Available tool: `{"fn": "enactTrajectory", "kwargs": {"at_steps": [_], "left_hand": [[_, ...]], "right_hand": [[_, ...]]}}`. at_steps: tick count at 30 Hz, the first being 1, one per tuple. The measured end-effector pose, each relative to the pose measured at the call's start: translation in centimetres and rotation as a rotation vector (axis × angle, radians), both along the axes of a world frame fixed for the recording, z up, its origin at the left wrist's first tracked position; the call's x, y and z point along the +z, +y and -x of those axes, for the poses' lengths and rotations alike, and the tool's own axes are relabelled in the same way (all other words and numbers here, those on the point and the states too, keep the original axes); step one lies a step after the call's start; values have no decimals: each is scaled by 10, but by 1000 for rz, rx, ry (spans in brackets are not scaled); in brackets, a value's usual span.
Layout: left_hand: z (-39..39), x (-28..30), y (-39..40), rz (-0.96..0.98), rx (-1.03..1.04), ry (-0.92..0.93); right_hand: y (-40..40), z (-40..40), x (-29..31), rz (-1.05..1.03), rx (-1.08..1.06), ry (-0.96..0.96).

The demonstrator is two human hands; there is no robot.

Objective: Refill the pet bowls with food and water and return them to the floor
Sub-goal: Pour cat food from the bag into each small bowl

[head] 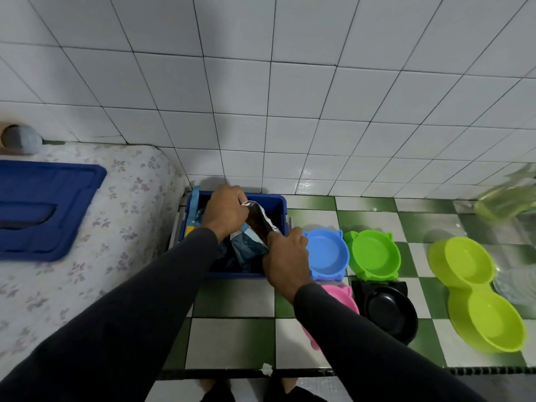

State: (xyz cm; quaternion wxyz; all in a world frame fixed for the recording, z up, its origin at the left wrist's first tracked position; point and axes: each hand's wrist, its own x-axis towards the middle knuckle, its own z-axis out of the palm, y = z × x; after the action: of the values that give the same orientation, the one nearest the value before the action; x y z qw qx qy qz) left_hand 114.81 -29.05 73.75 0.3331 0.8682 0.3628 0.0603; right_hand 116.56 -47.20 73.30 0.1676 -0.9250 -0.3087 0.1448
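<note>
1. A person in dark sleeves is bending over a blue bin (278, 207) that is sitting on the green-and-white checkered floor (232, 300), hard against a white tiled wall (290, 97).
2. The left hand (224, 210) is grasping the far edge of a foil food bag (258, 224), its grip curled over the bag's open mouth.
3. The right hand (285, 256) is pinching the near edge of the same mouth, the two hands pulling it apart so brown kibble is showing inside.
4. The bag is standing inside the bin, its blue-printed body leaning among other dark packets.
5. Just right of the bin, a blue bowl (326, 253) and a green bowl (374, 255) are lying side by side on the floor.
6. Nearer the person, a pink bowl (343, 300) is sitting partly hidden under the right forearm, with a black bowl (388, 310) beside it.
7. Farther right, a lime double bowl (475, 294) is lying on the tiles; all the bowls are looking empty.
8. At the left, a blue lid (43, 210) is resting on a flower-patterned bed (130, 198).
</note>
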Motion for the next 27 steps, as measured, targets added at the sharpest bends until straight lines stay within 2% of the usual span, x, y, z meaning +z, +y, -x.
{"fn": "enactTrajectory", "kwargs": {"at_steps": [8, 11, 19, 24, 27], "left_hand": [[-22, 4, -5, -119, -237, 103], [-22, 7, -3, -109, -214, 91], [-10, 4, 16, -24, -26, -57], [-3, -1, 20, 52, 90, -88], [-3, -2, 16, 65, 111, -84]], "right_hand": [[2, 2, -8, -45, -29, 57], [0, 1, -12, 18, -36, 20], [-2, 8, -13, -64, 40, -206], [2, 4, -7, -152, 22, 101], [13, 8, -3, -233, -44, 206]]}}
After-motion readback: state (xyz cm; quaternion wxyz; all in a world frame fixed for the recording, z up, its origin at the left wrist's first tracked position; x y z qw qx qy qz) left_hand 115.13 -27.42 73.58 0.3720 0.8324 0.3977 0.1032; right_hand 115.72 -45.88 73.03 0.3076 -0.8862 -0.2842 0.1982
